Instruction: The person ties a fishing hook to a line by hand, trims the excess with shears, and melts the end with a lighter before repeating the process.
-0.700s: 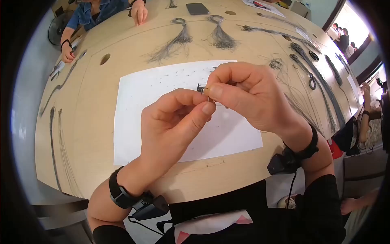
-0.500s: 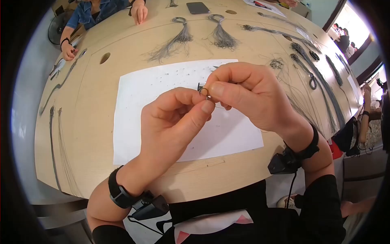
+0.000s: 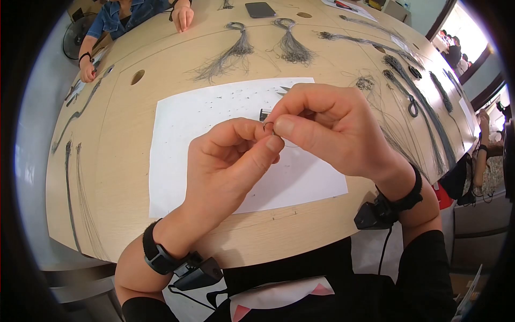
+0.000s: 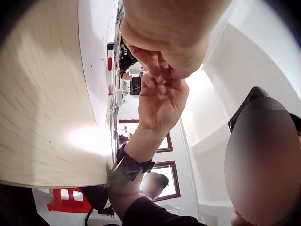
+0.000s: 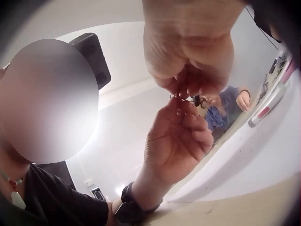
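In the head view my left hand (image 3: 228, 155) pinches a thin dark strand (image 3: 266, 125) between thumb and index finger. The strand bends into a small loop above those fingertips. My right hand (image 3: 327, 129) pinches the same strand with thumb and index finger, its fingertips right beside the left ones. Both hands are raised over a white sheet of paper (image 3: 177, 161) dotted with small dark bits. From the wrist views, the left hand (image 5: 176, 141) and right hand (image 4: 162, 103) meet fingertip to fingertip, and the fingers largely hide the strand.
A marker (image 5: 267, 109) lies on the paper behind the hands, and pointed metal tips (image 3: 284, 90) show beside the right hand. Bundles of grey strands (image 3: 294, 48) lie around the table (image 3: 123, 123). Across it sits a person in a denim shirt (image 3: 110, 24). A dark flat device (image 3: 260, 10) lies at the back.
The right fingertips have shifted slightly left and down towards the left ones. The strand's loop, wider half a second ago, now looks smaller. My left hand has hardly moved.
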The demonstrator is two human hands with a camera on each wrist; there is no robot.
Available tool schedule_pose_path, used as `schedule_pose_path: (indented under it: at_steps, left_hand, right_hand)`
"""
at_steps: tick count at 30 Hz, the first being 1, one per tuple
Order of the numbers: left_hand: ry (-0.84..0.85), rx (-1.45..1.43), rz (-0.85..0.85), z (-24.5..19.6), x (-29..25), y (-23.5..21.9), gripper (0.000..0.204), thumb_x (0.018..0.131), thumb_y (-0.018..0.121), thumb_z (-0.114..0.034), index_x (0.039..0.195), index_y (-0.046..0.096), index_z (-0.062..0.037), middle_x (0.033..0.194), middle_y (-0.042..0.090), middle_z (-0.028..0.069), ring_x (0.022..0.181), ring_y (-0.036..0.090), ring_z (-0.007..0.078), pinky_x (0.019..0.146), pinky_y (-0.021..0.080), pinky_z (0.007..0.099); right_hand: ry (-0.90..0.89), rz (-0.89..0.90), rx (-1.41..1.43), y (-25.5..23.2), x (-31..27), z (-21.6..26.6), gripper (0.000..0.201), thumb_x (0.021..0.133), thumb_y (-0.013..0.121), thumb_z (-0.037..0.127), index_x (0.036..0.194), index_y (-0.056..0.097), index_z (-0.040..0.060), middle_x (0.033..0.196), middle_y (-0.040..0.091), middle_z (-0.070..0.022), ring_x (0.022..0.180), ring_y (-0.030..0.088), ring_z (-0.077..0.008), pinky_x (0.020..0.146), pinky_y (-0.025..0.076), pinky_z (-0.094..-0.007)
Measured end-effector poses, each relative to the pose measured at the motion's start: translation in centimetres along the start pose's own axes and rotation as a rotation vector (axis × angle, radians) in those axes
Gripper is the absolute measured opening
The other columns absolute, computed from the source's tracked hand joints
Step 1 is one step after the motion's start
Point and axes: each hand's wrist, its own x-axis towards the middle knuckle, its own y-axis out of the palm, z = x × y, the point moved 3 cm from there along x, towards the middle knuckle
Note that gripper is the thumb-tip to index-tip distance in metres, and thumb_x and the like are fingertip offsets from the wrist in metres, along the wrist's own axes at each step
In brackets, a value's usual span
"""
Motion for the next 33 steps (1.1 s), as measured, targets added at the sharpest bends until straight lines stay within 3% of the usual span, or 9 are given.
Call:
schedule_pose_path:
  at_steps: [2, 5, 9, 11, 17, 23, 30, 33]
  left_hand:
    - [0.016, 0.053, 0.019, 0.03, -0.02, 0.07, 0.007, 0.079, 0.056, -0.006, 0.086, 0.056, -0.0031, 0.077, 0.058, 0.0051, 0.066, 0.056, 0.0119, 0.062, 0.045, 0.0232]
    - [0.003, 0.086, 0.035, 0.08, 0.0, 0.08, 0.007, 0.08, 0.056, -0.007, 0.086, 0.056, -0.0035, 0.077, 0.058, 0.0051, 0.066, 0.056, 0.0117, 0.063, 0.045, 0.0235]
    - [-0.028, 0.02, 0.02, 0.06, 0.01, 0.26, 0.008, 0.081, 0.054, -0.011, 0.085, 0.056, -0.0041, 0.077, 0.058, 0.0055, 0.066, 0.055, 0.0115, 0.062, 0.044, 0.024]
    - [-0.079, 0.002, 0.015, -0.16, 0.03, 0.31, 0.012, 0.083, 0.052, -0.015, 0.085, 0.055, -0.0045, 0.078, 0.057, 0.0055, 0.066, 0.054, 0.0114, 0.063, 0.043, 0.0242]
    - [-0.165, -0.022, 0.045, -0.19, 0.18, -0.06, 0.012, 0.084, 0.049, -0.016, 0.084, 0.053, -0.0052, 0.078, 0.056, 0.0051, 0.069, 0.054, 0.013, 0.065, 0.042, 0.0245]
    - [-0.239, -0.106, 0.113, 0.04, 0.17, 0.0, 0.012, 0.084, 0.049, -0.018, 0.084, 0.053, -0.0064, 0.078, 0.057, 0.0049, 0.069, 0.054, 0.0132, 0.065, 0.042, 0.0252]
    - [-0.288, -0.155, 0.073, 0.29, 0.21, -0.02, 0.012, 0.084, 0.049, -0.018, 0.084, 0.053, -0.0063, 0.078, 0.057, 0.0053, 0.07, 0.054, 0.013, 0.065, 0.042, 0.0252]
    - [-0.298, -0.165, 0.09, 0.3, 0.2, 0.01, 0.014, 0.084, 0.049, -0.019, 0.085, 0.053, -0.0058, 0.078, 0.057, 0.0054, 0.069, 0.054, 0.0134, 0.065, 0.042, 0.0252]
  right_hand:
    - [0.069, 0.102, -0.112, -0.05, -0.07, 0.31, 0.011, 0.082, 0.049, 0.003, 0.086, 0.055, -0.0046, 0.076, 0.056, -0.0041, 0.07, 0.051, -0.006, 0.062, 0.041, -0.0175]
    - [0.151, 0.105, -0.15, -0.08, -0.15, 0.61, 0.011, 0.082, 0.048, 0.005, 0.086, 0.055, -0.0039, 0.076, 0.056, -0.0033, 0.069, 0.05, -0.0056, 0.061, 0.041, -0.0177]
    - [0.118, 0.091, -0.03, 0.0, 0.03, 0.33, 0.013, 0.082, 0.048, 0.006, 0.086, 0.056, -0.0034, 0.075, 0.056, -0.0023, 0.069, 0.05, -0.0052, 0.061, 0.041, -0.0177]
    - [0.096, 0.036, 0.08, 0.0, 0.14, 0.51, 0.013, 0.08, 0.051, 0.006, 0.08, 0.057, -0.0058, 0.068, 0.059, -0.006, 0.064, 0.054, -0.0075, 0.054, 0.043, -0.0183]
    - [0.071, 0.03, 0.15, -0.14, 0.03, -0.35, 0.015, 0.079, 0.053, 0.003, 0.088, 0.057, -0.008, 0.073, 0.06, -0.009, 0.064, 0.056, -0.0098, 0.059, 0.046, -0.0187]
    - [0.041, 0.108, 0.126, -0.14, 0.16, -0.19, 0.015, 0.078, 0.053, 0.001, 0.089, 0.057, -0.0076, 0.073, 0.06, -0.0095, 0.062, 0.057, -0.0101, 0.058, 0.046, -0.0191]
    - [0.016, 0.103, 0.044, -0.55, 0.15, 0.2, 0.011, 0.077, 0.055, 0.003, 0.083, 0.058, -0.006, 0.07, 0.059, -0.0069, 0.062, 0.056, -0.0091, 0.057, 0.045, -0.0188]
    - [0.146, 0.196, 0.024, -0.83, -0.01, 0.2, 0.011, 0.079, 0.051, -0.002, 0.089, 0.052, -0.006, 0.084, 0.057, -0.0084, 0.073, 0.057, -0.011, 0.066, 0.047, -0.0215]
